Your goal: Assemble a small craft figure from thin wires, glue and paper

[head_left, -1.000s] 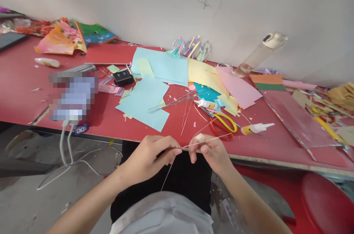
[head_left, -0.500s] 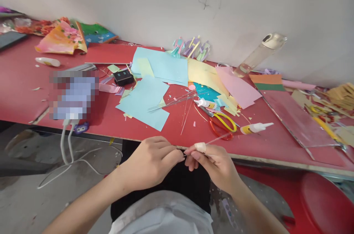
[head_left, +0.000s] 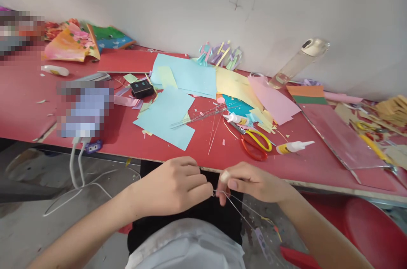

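Observation:
My left hand (head_left: 178, 186) is closed, with thumb and forefinger pinching a thin wire (head_left: 238, 209) at its small twisted end, just in front of the table edge above my lap. My right hand (head_left: 249, 182), with a strip of tape on one finger, is beside it, its fingers curled around the wire close to the pinch. From there two fine strands trail down to the right, over the floor. On the table beyond lie several straight wires (head_left: 203, 115), scissors (head_left: 254, 141) with red and yellow handles, and two small glue bottles, one (head_left: 294, 147) near the edge.
Blue paper sheets (head_left: 168, 120), a yellow sheet (head_left: 238, 86) and a pink sheet (head_left: 271, 97) cover the middle of the red table. A clear bottle (head_left: 295, 63) leans by the wall. Paper figures (head_left: 219, 54) stand behind. To the right is a red stool (head_left: 372, 231).
The wire, which pointed up and right over the table, now hangs down to the right. My right hand has shifted slightly, its fingers loosening and curling anew.

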The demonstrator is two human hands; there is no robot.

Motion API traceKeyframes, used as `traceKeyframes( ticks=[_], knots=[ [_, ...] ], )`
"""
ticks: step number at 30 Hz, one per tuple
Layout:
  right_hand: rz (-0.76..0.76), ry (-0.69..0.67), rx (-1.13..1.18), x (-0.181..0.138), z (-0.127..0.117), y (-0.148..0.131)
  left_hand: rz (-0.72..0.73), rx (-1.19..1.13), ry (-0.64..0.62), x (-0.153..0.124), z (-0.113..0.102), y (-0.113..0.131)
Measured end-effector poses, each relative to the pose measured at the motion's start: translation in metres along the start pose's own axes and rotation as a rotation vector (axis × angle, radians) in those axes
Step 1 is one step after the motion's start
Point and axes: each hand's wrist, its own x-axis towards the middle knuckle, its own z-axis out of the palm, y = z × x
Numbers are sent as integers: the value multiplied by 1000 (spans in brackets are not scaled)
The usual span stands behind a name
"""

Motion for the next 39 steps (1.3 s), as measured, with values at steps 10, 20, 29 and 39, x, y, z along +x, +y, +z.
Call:
traceKeyframes(
  ticks=[10,20,29,39],
  knots=[
    [231,-114,278,10,10,-2,226,276,40,8,-15,0],
    [-37,-98,-1104,9,8,-45,-309,-459,-195,-3,-1,-12],
    [-341,252,-1732,-3,30,-57,-758,-1178,-226,3,-3,-19],
    [53,439,-221,-23,10,-8,-186,43,327,-7,-2,-6]
  ],
)
